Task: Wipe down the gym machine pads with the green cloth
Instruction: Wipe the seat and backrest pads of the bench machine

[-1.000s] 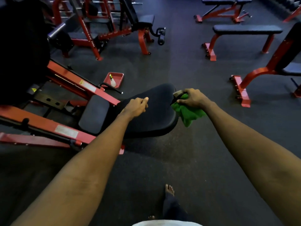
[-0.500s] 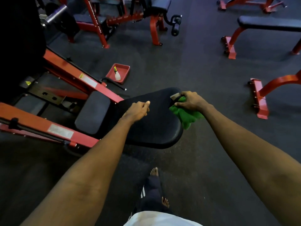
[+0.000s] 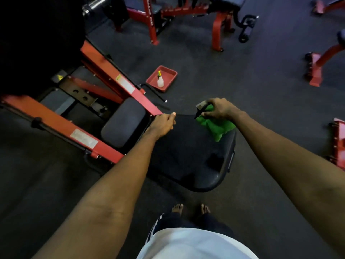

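A large black seat pad point(image 3: 188, 157) of a red-framed gym machine fills the middle of the view. My right hand point(image 3: 219, 110) grips the green cloth point(image 3: 216, 127) at the pad's far right corner, with the cloth bunched on the pad. A small black-handled brush with a pale head point(image 3: 200, 107) also sticks out of that hand. My left hand point(image 3: 163, 123) rests closed on the pad's far left edge, beside the red frame. A smaller black pad point(image 3: 122, 123) lies to the left.
A red tray point(image 3: 169, 74) with a white spray bottle point(image 3: 160, 80) sits on the dark floor beyond the pad. Red machine beams point(image 3: 61, 126) run to the left. Red benches stand at the back and right. My bare feet point(image 3: 190, 209) are just below the pad.
The view has tipped down and come closer over the pad. My right hand and the cloth have shifted from the pad's side edge onto its top right corner. My left hand stays on the pad's left edge.
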Motion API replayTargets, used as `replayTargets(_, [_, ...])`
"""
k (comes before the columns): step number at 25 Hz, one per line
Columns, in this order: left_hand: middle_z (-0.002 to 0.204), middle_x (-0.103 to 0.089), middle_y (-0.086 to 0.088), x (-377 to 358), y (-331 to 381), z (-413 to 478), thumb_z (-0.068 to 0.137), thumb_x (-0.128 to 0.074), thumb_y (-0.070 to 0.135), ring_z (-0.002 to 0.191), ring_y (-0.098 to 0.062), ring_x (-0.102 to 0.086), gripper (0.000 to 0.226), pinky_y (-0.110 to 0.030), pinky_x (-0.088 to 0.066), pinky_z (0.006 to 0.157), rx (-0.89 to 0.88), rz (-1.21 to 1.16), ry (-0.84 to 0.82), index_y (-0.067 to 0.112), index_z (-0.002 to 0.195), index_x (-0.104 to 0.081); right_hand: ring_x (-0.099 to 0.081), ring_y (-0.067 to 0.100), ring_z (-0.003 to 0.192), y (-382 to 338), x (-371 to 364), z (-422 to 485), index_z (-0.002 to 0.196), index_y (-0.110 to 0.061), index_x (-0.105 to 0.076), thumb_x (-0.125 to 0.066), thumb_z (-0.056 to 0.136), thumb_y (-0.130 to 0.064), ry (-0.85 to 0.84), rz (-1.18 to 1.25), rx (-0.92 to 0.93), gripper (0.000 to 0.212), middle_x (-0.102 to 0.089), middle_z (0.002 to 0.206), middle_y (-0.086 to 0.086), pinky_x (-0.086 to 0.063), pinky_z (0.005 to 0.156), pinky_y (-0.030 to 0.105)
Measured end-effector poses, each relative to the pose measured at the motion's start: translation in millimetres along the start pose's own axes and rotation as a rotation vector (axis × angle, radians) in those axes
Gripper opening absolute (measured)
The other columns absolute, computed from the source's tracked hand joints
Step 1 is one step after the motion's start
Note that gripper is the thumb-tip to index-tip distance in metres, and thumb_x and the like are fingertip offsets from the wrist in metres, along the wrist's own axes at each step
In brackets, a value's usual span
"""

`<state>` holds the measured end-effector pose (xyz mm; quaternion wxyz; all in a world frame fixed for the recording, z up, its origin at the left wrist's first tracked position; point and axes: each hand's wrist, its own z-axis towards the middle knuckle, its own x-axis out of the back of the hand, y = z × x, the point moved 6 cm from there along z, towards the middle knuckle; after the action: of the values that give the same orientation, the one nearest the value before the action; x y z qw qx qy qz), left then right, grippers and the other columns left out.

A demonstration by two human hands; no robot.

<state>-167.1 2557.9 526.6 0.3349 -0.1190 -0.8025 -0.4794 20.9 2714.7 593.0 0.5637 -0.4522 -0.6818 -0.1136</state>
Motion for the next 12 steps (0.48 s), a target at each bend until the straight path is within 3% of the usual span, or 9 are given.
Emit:
replayTargets(7, [0.072, -0.072, 0.0, 3.1, -37.6, 0.5, 0.104, -0.035, 0.052, 0.074, -0.019, -0.069, 0.052, -0.039, -0.055, 0.089, 0.228, -0.062, 0.162, 0.023, 0.075, -0.067, -0.061, 0.028, 0.111, -22.1, -16.7, 70.3, 0.126, -0.022, -0.061, -0.072, 0.087, -0.043, -0.15, -0.027, 0.201, 0.045, -0.065, 0.124, 0.008, -0.039, 0.079, 0.028])
replayTargets(12, [0.07, -0.072, 0.002, -24.2, -32.2, -27.7, 0.104, -0.035, 0.052, 0.071, -0.018, -0.069, 0.052, -0.038, -0.056, 0.086, 0.387, -0.124, 0.284, 0.024, 0.073, -0.066, -0.063, 0.026, 0.11, -23.8, -33.3, 89.8, 0.124, -0.025, -0.063, -0.072, 0.084, -0.045, -0.27, -0.088, 0.365, 0.046, -0.068, 0.122, 0.006, -0.046, 0.085, 0.03])
